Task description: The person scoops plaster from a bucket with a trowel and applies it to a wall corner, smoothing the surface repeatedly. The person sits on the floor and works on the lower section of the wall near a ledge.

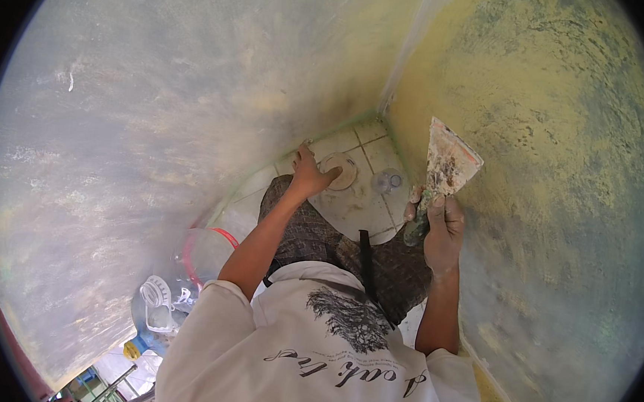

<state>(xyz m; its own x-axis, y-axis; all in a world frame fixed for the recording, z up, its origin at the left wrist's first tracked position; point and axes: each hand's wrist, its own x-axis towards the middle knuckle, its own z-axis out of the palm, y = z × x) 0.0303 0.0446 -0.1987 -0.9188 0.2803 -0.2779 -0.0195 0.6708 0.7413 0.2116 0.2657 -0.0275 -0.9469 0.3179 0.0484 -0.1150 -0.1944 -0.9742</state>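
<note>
My right hand [445, 236] grips a putty knife [453, 164] by its dark, stained handle, with the wide blade pointing up beside the right wall. Whitish and orange-brown residue coats the blade. Over the tiled floor, my left hand [312, 173] reaches forward with its thumb and fingers apart and nothing visible in it. Just right of that hand lies a pale round disc, like a lid [345, 171]; the hand covers part of its left side, and I cannot tell whether they touch. A clear round plastic item [387, 181] sits on the tiles farther right.
A patchy grey-white wall [141, 114] on the left meets a yellow and grey wall [566, 128] on the right in a corner ahead. Beside my left arm is a red-rimmed container [193, 255]. White plastic pieces [157, 294] and a blue container [150, 331] stand behind it.
</note>
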